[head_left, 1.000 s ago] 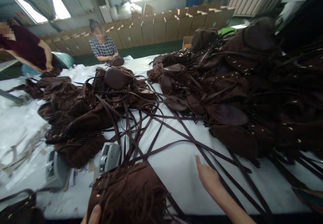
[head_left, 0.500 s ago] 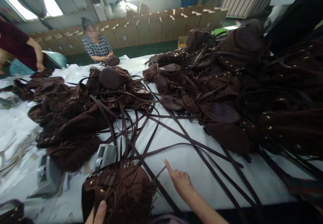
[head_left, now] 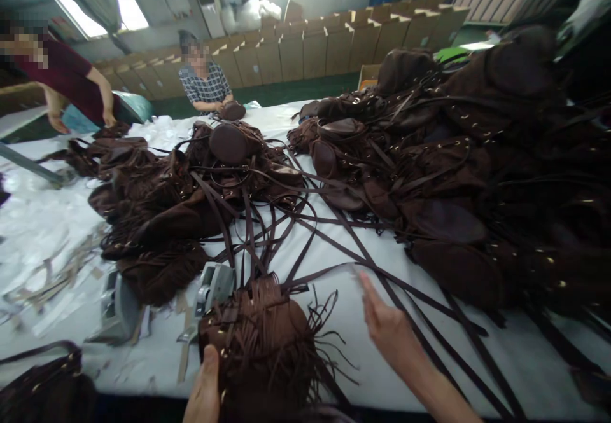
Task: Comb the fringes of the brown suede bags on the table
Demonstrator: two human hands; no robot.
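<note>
Brown straps [head_left: 296,232] criss-cross the table [head_left: 344,321] beyond the fringed bag [head_left: 267,340].

This is a bag-making workshop: a long white-covered worktable [head_left: 334,321] carries heaps of dark brown fringed suede bags [head_left: 458,156] with loose straps, rows of plain brown cardboard cartons [head_left: 305,51] line the far wall, and two other people work across the table.
</note>
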